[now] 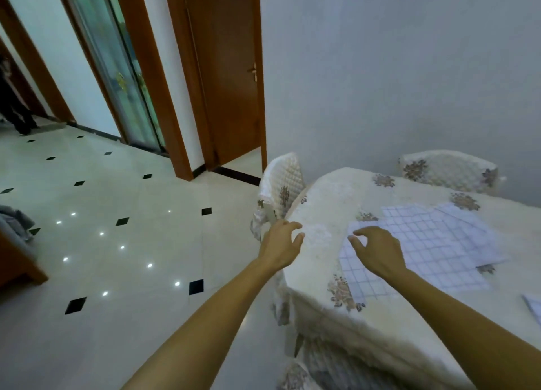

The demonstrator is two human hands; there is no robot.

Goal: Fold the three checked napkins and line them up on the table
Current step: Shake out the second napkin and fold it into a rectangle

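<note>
Nearest: two bare forearms, stretched forward from the bottom edge. Left hand [281, 243] at the near corner of the table [325, 205], fingers loosely curled, nothing in it, seemingly hovering just over the cream flowered cloth; contact with the cloth impossible to tell. Right hand [379, 250] over the near-left corner of the front napkin [430, 257], fingers curved, thumb and forefinger close to each other but with a gap, no fabric visibly caught between them. Released, then, both of them.

A little farther: front napkin spread flat and fully unfolded on the table top, white with thin blue checks. Behind it and to the right, a second napkin [471, 228], also flat, its near part hidden under the first. Exact count in this overlapping pile hard to tell. At the right border of the view, a pale corner [533, 303], perhaps one more napkin, cut off by the frame.

Judgement of progress: at the very start. No fold made, no row formed. Still to do: all three folds and the lining up. Probable first step: pinching the near corner of the front napkin.

Farther: a chair [282, 181] with a quilted cover, pushed against the left end of the table, and a second chair [448, 170] at the far side. Beyond: glossy tiled floor [117, 257], brown door [231, 67], and at the far left a person [13, 102] standing in a doorway.
</note>
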